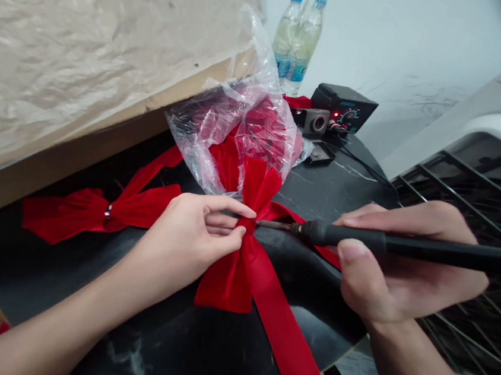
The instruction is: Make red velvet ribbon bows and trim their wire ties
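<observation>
A red velvet bow (229, 285) with a long ribbon tail (282, 321) lies on the black marbled table (133, 349). My left hand (205, 225) pinches the bow at its gathered middle between thumb and fingers. In my right hand (401, 261) is a black-handled soldering iron (327, 233), its thin tip touching or very close to the bow's middle beside my left fingertips. The exact contact is hidden by the fingers and fabric. Left of my hand lies another red bow (69, 215) with a small shiny band around its centre.
A clear plastic bag (235, 129) of red fabric stands behind the bow. Farther right sit a soldering station (345, 109) with a lit red light, an iron holder (315, 122) and two bottles (297, 39). A plastic-covered box (99, 66) lines the back; a metal rack (478, 187) stands at right.
</observation>
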The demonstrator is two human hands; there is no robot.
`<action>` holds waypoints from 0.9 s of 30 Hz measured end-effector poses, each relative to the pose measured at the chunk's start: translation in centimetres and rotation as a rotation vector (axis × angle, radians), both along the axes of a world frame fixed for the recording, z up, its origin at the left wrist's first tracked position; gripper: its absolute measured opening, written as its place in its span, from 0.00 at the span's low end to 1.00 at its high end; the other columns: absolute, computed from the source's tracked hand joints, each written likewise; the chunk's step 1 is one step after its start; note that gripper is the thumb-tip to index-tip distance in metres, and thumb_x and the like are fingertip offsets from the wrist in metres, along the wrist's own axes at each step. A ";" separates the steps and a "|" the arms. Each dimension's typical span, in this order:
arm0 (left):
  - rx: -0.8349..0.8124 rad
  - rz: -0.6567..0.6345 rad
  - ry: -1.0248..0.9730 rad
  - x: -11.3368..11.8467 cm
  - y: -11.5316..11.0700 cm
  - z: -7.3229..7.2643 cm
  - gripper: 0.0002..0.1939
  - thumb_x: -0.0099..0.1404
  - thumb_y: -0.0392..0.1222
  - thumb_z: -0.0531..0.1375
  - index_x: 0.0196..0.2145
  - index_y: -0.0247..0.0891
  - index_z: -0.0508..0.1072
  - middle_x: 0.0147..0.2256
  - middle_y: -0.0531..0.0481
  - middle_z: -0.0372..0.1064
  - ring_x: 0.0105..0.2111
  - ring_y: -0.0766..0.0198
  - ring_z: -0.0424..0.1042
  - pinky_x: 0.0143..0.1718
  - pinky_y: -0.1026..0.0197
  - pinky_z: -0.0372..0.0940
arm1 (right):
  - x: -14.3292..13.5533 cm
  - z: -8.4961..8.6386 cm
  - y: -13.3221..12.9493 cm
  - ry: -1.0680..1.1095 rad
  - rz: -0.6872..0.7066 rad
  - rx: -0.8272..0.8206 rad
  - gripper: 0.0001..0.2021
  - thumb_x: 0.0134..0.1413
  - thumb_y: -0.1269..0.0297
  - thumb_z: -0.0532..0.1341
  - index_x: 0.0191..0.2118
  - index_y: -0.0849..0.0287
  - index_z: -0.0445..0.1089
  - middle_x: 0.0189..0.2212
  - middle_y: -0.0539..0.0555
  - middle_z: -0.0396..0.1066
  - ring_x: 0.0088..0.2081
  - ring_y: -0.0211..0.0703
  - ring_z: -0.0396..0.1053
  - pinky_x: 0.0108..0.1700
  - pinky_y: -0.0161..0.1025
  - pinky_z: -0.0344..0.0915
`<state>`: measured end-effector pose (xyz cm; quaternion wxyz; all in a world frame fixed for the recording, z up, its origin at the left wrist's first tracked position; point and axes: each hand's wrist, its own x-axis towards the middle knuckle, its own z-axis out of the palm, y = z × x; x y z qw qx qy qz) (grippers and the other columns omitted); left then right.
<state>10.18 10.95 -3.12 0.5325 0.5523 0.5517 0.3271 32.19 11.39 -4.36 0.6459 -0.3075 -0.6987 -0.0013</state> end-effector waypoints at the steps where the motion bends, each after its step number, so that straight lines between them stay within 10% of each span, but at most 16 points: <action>1: 0.000 0.001 -0.003 0.0 0.0 -0.1 0.12 0.58 0.37 0.68 0.41 0.38 0.83 0.32 0.52 0.84 0.36 0.59 0.85 0.37 0.71 0.76 | 0.0 0.0 0.0 -0.003 0.001 0.001 0.06 0.46 0.71 0.69 0.33 0.63 0.76 0.25 0.49 0.71 0.21 0.34 0.69 0.20 0.34 0.67; 27: -0.007 0.013 0.036 -0.1 0.1 -0.1 0.13 0.58 0.37 0.68 0.42 0.39 0.83 0.33 0.52 0.84 0.37 0.59 0.85 0.38 0.71 0.77 | 0.1 0.3 -0.1 -0.094 0.036 -0.079 0.06 0.48 0.71 0.68 0.35 0.60 0.74 0.24 0.47 0.68 0.22 0.35 0.70 0.18 0.33 0.64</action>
